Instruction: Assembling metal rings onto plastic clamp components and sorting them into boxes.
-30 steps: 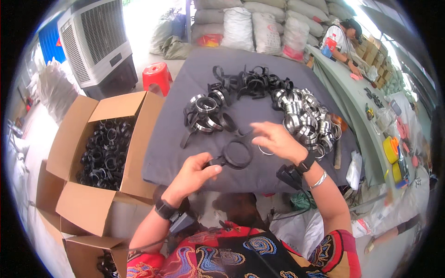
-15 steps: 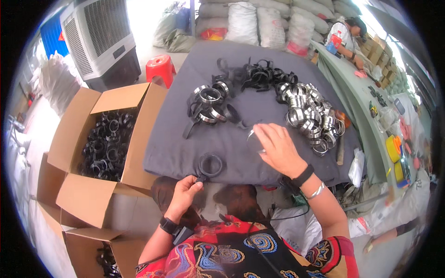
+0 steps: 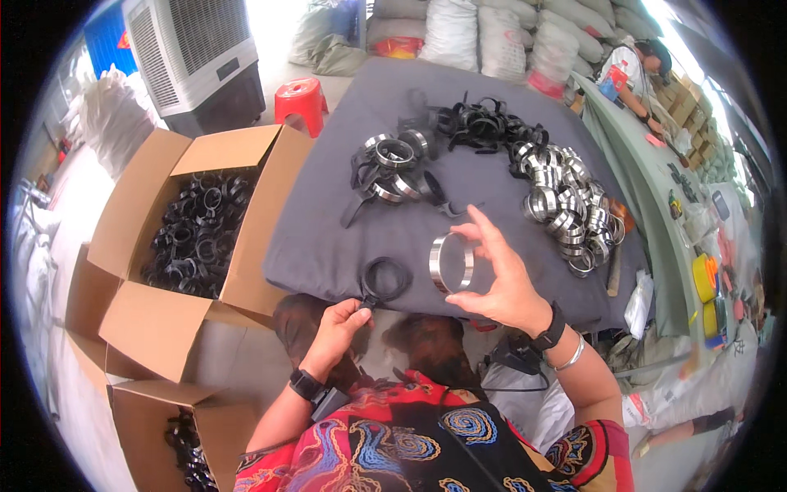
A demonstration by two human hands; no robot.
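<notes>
My right hand (image 3: 496, 279) holds a shiny metal ring (image 3: 451, 262) upright between thumb and fingers, above the near edge of a grey padded table (image 3: 328, 230). My left hand (image 3: 340, 324) pinches the tail of a black rubber ring (image 3: 385, 279) that lies at the table's near edge, just left of the metal ring. Farther back on the table lie a heap of metal rings (image 3: 566, 209), a pile of black rubber rings (image 3: 484, 127) and a mixed cluster of assembled rings (image 3: 389, 168).
An open cardboard box (image 3: 197, 230) full of black rings stands to the left of the table. A second box (image 3: 176, 439) sits lower left. A large air cooler (image 3: 197, 57) and red stool (image 3: 302, 94) stand behind. Another person (image 3: 635, 70) works at a green bench (image 3: 680, 205) on the right.
My right hand has picked up a metal ring and brought it toward the near edge. My left hand has pulled the black ring slightly closer to the edge.
</notes>
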